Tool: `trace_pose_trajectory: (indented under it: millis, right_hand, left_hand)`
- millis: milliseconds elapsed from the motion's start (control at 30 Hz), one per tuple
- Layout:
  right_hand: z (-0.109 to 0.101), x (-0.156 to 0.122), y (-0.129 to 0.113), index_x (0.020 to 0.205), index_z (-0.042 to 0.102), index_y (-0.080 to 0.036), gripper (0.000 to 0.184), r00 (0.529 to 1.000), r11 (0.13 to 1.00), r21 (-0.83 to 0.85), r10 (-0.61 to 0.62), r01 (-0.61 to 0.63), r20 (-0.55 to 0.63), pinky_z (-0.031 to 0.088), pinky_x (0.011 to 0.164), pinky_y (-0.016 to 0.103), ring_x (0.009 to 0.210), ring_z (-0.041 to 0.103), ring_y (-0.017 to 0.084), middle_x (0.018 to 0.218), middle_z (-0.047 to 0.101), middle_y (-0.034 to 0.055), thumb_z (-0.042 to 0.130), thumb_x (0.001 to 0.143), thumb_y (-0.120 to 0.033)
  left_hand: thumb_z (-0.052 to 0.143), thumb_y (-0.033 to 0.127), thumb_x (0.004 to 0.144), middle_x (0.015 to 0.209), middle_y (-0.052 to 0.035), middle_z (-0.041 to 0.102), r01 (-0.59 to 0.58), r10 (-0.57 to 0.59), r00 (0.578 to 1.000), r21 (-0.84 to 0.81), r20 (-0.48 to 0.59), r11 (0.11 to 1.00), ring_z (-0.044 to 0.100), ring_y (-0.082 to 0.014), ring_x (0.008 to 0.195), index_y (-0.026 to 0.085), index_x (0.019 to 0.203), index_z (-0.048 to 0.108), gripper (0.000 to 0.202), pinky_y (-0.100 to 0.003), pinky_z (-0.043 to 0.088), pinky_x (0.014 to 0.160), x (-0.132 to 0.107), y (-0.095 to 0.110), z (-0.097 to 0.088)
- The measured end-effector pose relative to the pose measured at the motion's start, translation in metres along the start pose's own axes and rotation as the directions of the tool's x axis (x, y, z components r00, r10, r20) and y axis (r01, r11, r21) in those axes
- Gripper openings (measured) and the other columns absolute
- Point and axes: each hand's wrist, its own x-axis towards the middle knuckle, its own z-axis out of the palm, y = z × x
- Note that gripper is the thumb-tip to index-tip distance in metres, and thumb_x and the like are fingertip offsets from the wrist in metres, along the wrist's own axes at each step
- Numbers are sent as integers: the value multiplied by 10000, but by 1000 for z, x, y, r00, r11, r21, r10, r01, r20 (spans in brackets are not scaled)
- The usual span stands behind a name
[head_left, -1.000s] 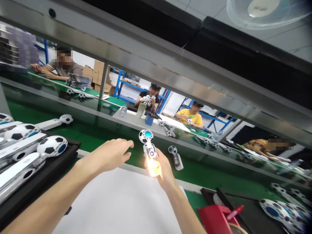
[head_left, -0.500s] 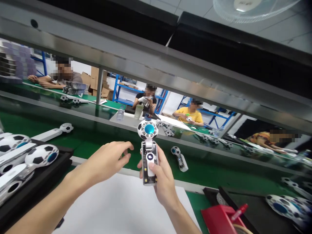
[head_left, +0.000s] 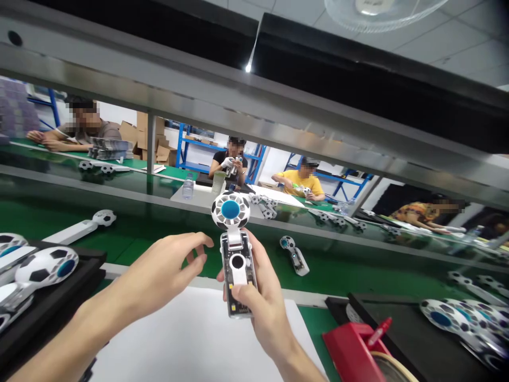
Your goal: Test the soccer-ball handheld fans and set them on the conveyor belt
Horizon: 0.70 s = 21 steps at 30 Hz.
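Right grip [head_left: 265, 300]: grasping a football-headed device [head_left: 235, 239] by its transparent body, thumb laid across the lower front. Device held roughly upright, ball end up, blue disc and round dark window facing the wearer; small yellow squares visible on the dark board inside. Position: raised over the far edge of a white sheet [head_left: 186, 339] on the green desk [head_left: 312, 321].

Left grip [head_left: 169, 268]: released, fingers half bent, just beside the device and apart from it.

Surroundings. Second device of like form [head_left: 294, 256] lying on the green strip beyond the sheet, right of the held one. Left: black tray [head_left: 93, 263] bearing several ball-headed devices [head_left: 47, 265]; a white-handled one [head_left: 79, 228] lies behind it. Right: red holder [head_left: 348, 347] with a red pen [head_left: 380, 331] leaning at its top; next to it, black tray on the right [head_left: 397, 323], more ball-headed units [head_left: 443, 315] at its far end. Across the strip: clear bottle [head_left: 188, 187]; co-worker in yellow [head_left: 314, 185] handling a similar ball-headed item.
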Motion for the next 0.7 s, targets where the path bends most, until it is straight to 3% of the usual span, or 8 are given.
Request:
trace_pose_trajectory:
  millis: [167,333,467,567,700]
  right_hand:
    - [6,-2,-9,1431,422,-288,851,997,998,18,59,-58,-45,474,612,273,783,618,181,1076,681,39,558,605,-132]
    - [2,0,-6,1454,384,-288,913,995,995,20,103,-103,-18,440,565,265,718,609,179,974,693,19,559,572,-128]
    - [-2,3,-4,1464,369,-303,984,990,988,56,142,-142,-6,422,538,261,670,595,160,1132,684,35,544,513,-120]
    - [-1,4,-7,1470,360,-289,1014,981,974,118,191,-192,19,433,562,267,707,617,179,1096,697,40,531,485,-112]
    - [0,5,-7,1432,427,-239,923,982,960,208,184,-190,47,461,590,282,773,657,208,1138,686,62,544,521,-141]
  left_hand:
    - [439,313,965,935,28,685,7,-7,1000,2,-2,1000,604,-175,823,271,1047,616,200,-297,450,722,0,1,-1]
    - [449,298,960,969,26,691,-10,10,999,-10,-33,1000,608,-176,836,270,1068,614,199,-302,459,732,0,-1,0]
    - [468,293,955,1021,22,693,-35,32,996,-38,-85,999,614,-174,845,274,1094,622,208,-301,472,744,0,-4,0]
    - [481,352,957,1158,1,651,-14,3,986,-61,-170,998,611,-175,854,283,1210,571,277,-310,489,747,0,-5,1]
    - [509,468,946,1452,-22,448,-41,2,949,-117,-316,992,617,-176,903,337,1409,379,499,-325,525,765,0,-5,4]
